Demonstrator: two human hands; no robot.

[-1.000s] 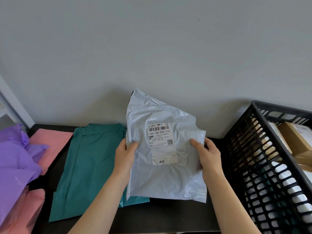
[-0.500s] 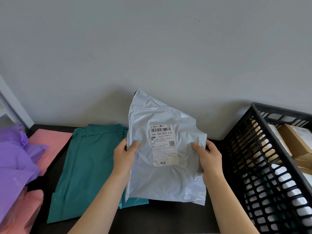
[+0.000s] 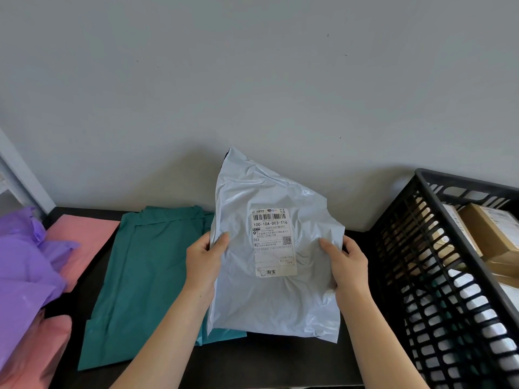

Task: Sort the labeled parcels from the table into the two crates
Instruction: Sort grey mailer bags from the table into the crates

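Gripping grey poly mailer (image 3: 266,299) at left edge with left hand (image 3: 203,262) | pinching right edge with right hand (image 3: 346,265) | held upright over desk (image 3: 252,366), label (image 3: 273,242) facing near | left of black crate (image 3: 438,276) | partly above teal mailer (image 3: 140,290)

I count one white bag (image 3: 269,304) at six o'clock, one green bag (image 3: 140,276) at seven, one purple bag (image 3: 25,265) and two pink bags (image 3: 84,234) at eight, and one black crate (image 3: 421,175) at four holding at least two cardboard boxes (image 3: 494,231).
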